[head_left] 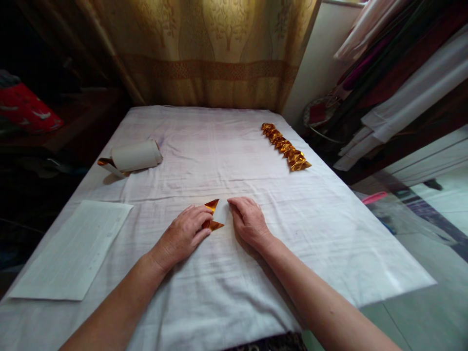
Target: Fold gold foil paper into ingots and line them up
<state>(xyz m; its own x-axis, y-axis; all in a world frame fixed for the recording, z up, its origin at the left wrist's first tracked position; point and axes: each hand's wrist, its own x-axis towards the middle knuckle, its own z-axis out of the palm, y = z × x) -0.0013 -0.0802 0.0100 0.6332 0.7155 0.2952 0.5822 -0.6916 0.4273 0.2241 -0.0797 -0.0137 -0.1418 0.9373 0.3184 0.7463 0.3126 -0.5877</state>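
A small piece of foil paper (221, 212), gold on one face and white on the other, lies on the cloth-covered table between my hands. Two gold corners are folded over its left part, and its middle shows white. My left hand (187, 228) holds the left side, thumb at the lower edge and fingers over the top, hiding that end. At the opposite edge, my right hand (250, 219) is closed with its fingertips at the upper right corner; the thumb is mostly hidden. Farther right lies a row of folded gold foil pieces (284, 146), nested together.
A white sheet (73, 251) lies flat at the left of the white tablecloth (204, 146). Behind it rests a white roll (136, 155) with a gold inner face. A curtain (219, 44) hangs beyond the table; clothes (413, 92) hang at the right.
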